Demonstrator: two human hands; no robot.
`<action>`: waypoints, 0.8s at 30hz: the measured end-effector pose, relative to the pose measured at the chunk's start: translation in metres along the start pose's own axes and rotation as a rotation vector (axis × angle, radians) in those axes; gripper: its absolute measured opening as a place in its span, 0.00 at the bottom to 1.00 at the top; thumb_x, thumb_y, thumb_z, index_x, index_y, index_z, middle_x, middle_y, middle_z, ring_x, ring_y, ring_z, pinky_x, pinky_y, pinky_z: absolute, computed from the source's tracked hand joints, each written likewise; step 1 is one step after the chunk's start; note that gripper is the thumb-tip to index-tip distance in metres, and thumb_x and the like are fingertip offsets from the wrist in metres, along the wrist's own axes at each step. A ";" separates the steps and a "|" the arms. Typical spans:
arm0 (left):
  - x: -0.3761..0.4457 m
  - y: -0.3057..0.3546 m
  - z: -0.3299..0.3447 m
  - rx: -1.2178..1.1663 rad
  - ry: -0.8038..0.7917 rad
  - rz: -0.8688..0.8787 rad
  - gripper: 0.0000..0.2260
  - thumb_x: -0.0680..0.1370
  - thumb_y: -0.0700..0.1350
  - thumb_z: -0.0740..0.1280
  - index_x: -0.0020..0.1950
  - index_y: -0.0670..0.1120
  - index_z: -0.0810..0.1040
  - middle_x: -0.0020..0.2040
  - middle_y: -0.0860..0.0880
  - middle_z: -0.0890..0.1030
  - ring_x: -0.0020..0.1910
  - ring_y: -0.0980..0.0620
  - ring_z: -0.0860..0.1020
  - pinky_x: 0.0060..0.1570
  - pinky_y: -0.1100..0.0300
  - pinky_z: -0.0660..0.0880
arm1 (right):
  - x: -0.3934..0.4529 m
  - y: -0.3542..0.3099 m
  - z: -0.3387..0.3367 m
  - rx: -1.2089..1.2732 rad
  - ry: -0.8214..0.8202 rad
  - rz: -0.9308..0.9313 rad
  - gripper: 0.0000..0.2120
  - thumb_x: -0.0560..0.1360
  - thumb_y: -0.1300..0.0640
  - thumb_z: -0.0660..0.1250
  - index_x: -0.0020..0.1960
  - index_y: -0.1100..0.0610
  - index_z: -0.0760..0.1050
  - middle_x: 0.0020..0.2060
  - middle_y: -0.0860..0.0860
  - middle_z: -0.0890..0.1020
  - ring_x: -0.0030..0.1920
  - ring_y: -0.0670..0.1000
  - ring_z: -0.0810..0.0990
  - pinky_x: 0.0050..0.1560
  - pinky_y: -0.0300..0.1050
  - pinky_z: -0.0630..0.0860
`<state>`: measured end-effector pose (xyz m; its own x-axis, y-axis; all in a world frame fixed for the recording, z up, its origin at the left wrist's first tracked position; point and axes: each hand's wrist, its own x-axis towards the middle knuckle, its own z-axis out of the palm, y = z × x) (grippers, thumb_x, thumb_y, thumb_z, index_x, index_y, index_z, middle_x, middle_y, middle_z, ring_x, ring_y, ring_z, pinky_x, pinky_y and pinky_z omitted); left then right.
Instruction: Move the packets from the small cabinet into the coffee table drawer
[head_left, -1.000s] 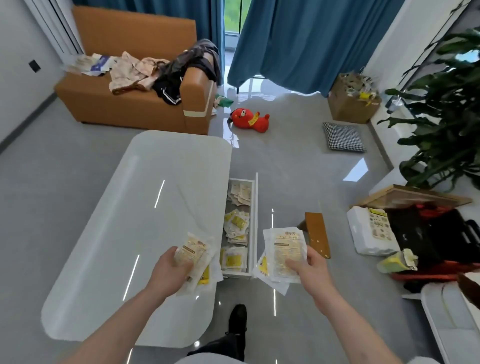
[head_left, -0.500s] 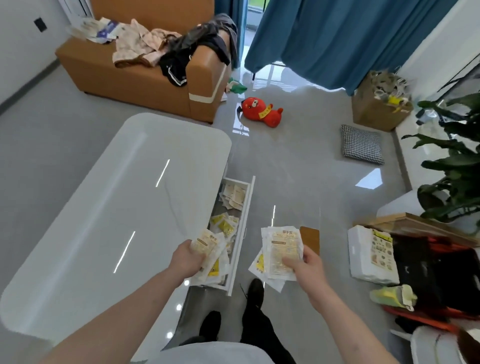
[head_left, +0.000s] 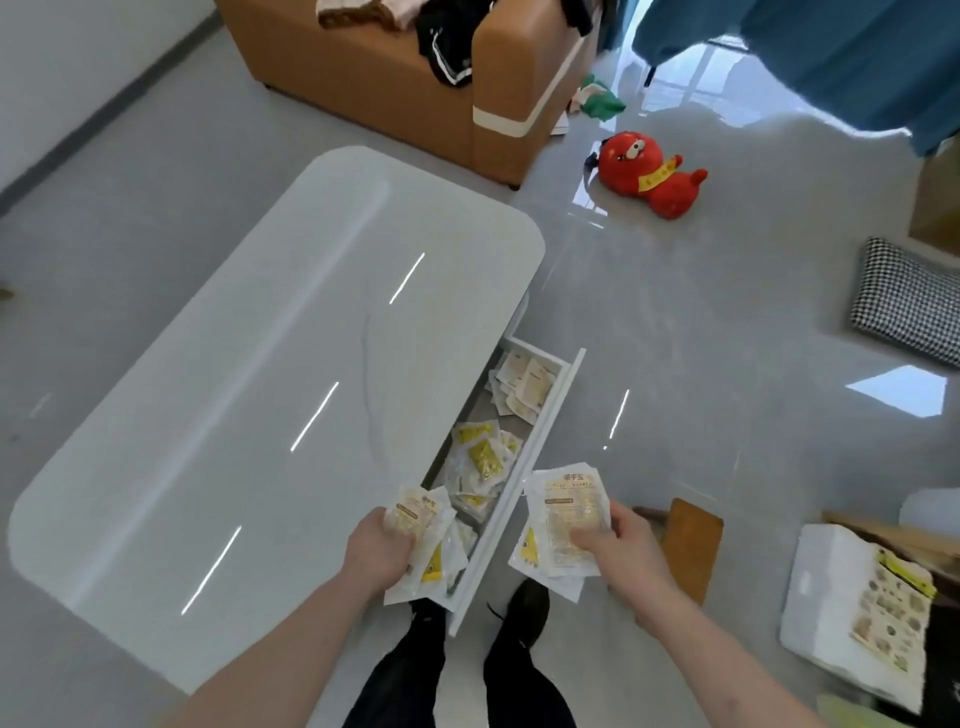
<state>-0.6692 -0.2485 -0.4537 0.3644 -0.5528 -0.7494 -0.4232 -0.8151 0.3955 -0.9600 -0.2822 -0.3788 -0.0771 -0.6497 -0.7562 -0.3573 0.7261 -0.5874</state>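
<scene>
At the far left, the white coffee table (head_left: 249, 415) filled most of the view, its near left corner cut off by our own forearm. Our left hand (head_left: 376, 551) was over the table's right edge, fingers curled round a bunch of packets (head_left: 423, 540); the fingertips were tucked under the bunch, so we could not see them. The lower packets of that bunch hung over the near end of the open drawer (head_left: 524, 478).

The drawer stood pulled out from the table's right side. More packets (head_left: 480, 462) lay heaped inside it, with a paler group at the far end; the table's edge hid the drawer's left part, and the print on the packets was too blurred to read.

Just right of the drawer front, our right hand (head_left: 618, 545) pinched a second stack of packets (head_left: 566, 519), thumb on top and the other fingers hidden beneath. This stack was outside the drawer, above the floor.

Our dark shoes showed below the drawer. Further right, a brown board (head_left: 691, 545) lay on the floor, partly behind our wrist, and a white box (head_left: 831, 597) was cut off by the frame's edge.
</scene>
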 end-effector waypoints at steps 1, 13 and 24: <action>0.016 -0.004 0.010 0.018 -0.006 -0.013 0.06 0.76 0.42 0.65 0.52 0.46 0.77 0.49 0.47 0.82 0.46 0.47 0.80 0.47 0.52 0.79 | 0.017 0.005 0.005 -0.018 -0.005 0.012 0.17 0.76 0.58 0.71 0.64 0.46 0.79 0.56 0.43 0.84 0.56 0.47 0.83 0.58 0.49 0.80; 0.168 -0.076 0.125 0.170 -0.027 -0.010 0.05 0.77 0.41 0.65 0.53 0.45 0.74 0.47 0.49 0.78 0.46 0.47 0.77 0.46 0.57 0.72 | 0.173 0.086 0.076 -0.090 -0.024 0.061 0.16 0.76 0.62 0.70 0.60 0.47 0.79 0.51 0.41 0.84 0.48 0.37 0.79 0.40 0.32 0.71; 0.162 -0.124 0.132 0.350 -0.109 0.020 0.16 0.75 0.43 0.65 0.62 0.48 0.75 0.57 0.48 0.80 0.54 0.46 0.79 0.55 0.54 0.77 | 0.183 0.114 0.083 -0.092 -0.029 0.106 0.18 0.76 0.62 0.71 0.63 0.47 0.79 0.54 0.43 0.84 0.55 0.46 0.82 0.47 0.40 0.76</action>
<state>-0.6671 -0.2142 -0.6942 0.2704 -0.5311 -0.8030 -0.6945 -0.6852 0.2194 -0.9377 -0.2993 -0.6085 -0.0928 -0.5630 -0.8212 -0.4328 0.7656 -0.4760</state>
